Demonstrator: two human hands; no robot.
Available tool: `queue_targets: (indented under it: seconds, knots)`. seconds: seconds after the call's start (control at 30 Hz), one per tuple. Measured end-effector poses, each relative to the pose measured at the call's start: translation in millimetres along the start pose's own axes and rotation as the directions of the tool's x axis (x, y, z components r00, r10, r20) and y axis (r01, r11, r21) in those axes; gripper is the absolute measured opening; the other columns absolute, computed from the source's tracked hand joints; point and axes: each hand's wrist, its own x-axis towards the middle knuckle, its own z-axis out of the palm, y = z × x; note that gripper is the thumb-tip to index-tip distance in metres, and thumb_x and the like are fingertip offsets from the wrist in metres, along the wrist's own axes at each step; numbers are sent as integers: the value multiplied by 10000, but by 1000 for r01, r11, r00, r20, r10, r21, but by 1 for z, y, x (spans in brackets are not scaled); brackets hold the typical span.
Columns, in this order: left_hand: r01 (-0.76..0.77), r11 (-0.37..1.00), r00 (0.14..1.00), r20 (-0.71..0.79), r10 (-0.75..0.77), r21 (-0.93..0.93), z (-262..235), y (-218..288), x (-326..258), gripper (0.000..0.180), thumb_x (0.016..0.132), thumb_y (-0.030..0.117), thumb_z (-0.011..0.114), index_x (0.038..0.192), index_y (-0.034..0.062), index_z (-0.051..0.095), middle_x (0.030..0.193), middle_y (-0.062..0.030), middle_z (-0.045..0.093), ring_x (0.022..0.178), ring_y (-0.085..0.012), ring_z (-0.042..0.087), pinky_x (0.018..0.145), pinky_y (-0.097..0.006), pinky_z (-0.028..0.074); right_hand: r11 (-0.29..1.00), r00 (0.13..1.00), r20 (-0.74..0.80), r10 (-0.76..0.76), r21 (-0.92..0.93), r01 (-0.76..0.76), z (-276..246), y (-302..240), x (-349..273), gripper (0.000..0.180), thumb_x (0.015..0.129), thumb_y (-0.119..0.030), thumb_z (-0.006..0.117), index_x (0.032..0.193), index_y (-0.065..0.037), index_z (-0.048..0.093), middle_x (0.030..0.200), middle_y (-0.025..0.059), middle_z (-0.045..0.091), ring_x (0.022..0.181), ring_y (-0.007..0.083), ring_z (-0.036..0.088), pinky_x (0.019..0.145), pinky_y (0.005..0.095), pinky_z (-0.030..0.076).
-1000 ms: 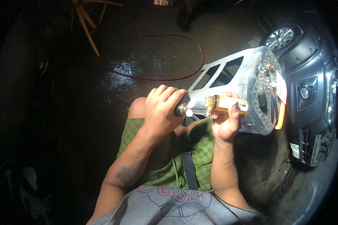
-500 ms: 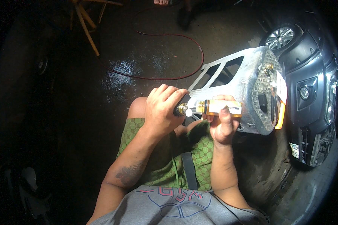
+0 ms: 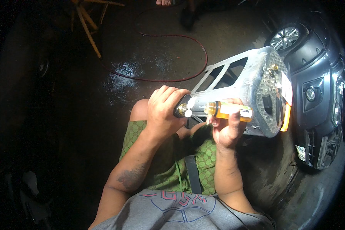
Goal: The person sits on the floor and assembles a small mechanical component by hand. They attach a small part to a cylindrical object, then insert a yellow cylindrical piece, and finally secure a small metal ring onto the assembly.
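Note:
My left hand (image 3: pixel 165 104) is closed around a dark cylindrical piece (image 3: pixel 181 109) with a brass-coloured end. Bright white spots show at that end, which faces right. My right hand (image 3: pixel 227 128) grips a small amber bottle (image 3: pixel 223 110) with a white label, lying nearly level between thumb and fingers. Its narrow neck points left toward the dark piece, with a small gap between them. No cap shows on the neck. Most of the dark piece is hidden inside my left hand.
Beyond my right hand is a scuffed pale plastic stool (image 3: pixel 253 82) bearing small brass pieces (image 3: pixel 273 69) and an orange-handled item (image 3: pixel 285 117). A dark car (image 3: pixel 301 88) is at right. A red hose (image 3: pixel 206 57) curves across the wet floor. Wooden legs (image 3: pixel 89 30) stand far left.
The amber bottle has moved right, away from the dark piece, and the gap between them has widened. Its neck has tipped slightly upward. My left hand has shifted only slightly left.

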Motion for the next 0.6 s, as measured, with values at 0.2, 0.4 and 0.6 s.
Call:
queue_targets:
  seconds: [0.2,0.4,0.6]
  knots:
    - [1,1000,1000,-21,-1,-14,1,0,2,528,506,27,769,1024,76,679,925,-54,691,857,-267,643,732,-377,483,927,996,44,-82,-364,92,9,-1,-11,453,841,-350,778,972,64,648,896,126,682,755,198,674,704,334,549]
    - [17,1000,1000,-21,-18,-14,-1,1,3,491,536,35,770,1017,74,679,923,-63,694,849,-272,647,734,-380,486,992,999,-27,-47,-117,43,16,0,-9,435,895,-326,727,1084,26,555,839,101,617,588,126,556,529,260,478]
    - [24,999,999,-33,-26,-36,-1,0,3,469,550,36,776,1008,71,682,916,-71,697,850,-281,651,743,-384,496,900,972,142,-188,-372,229,17,-5,-10,396,869,-319,762,986,38,638,885,103,672,709,170,654,685,337,552]
